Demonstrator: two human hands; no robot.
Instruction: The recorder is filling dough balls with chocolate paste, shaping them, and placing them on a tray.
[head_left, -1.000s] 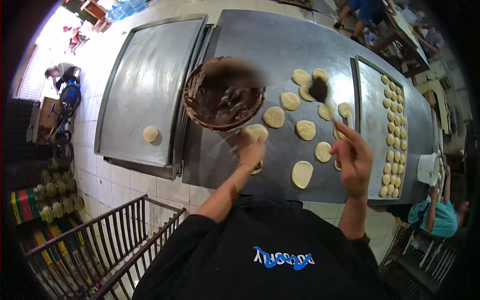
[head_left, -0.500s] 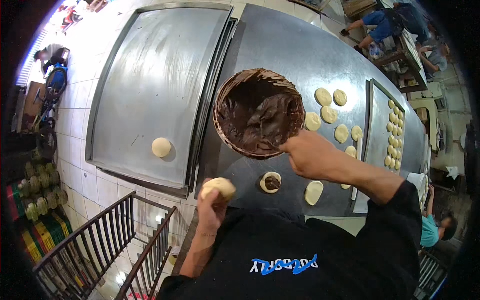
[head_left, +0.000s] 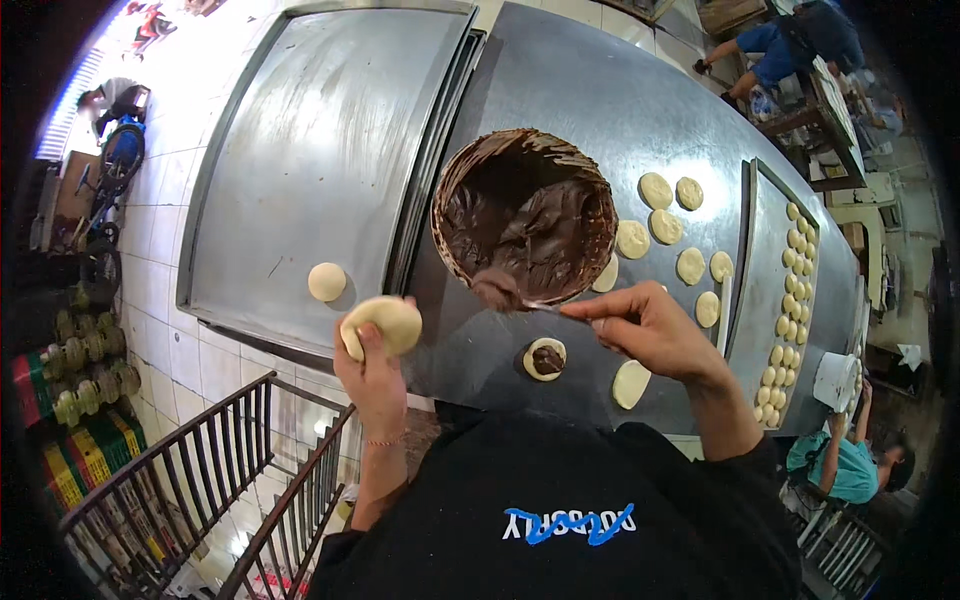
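Your left fingers point(head_left: 371, 340) cup a dough round point(head_left: 395, 325) left of the bowl point(head_left: 520, 140)—lightly, to spare its shape—while your right fingers point(head_left: 605, 307) pinch the spoon point(head_left: 541, 306), its brown paste point(head_left: 497, 290) best held level against drips.

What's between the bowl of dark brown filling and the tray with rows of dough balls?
In the head view, flattened dough rounds lie on the metal table between the bowl and the tray, plus a slim white stick by the tray.
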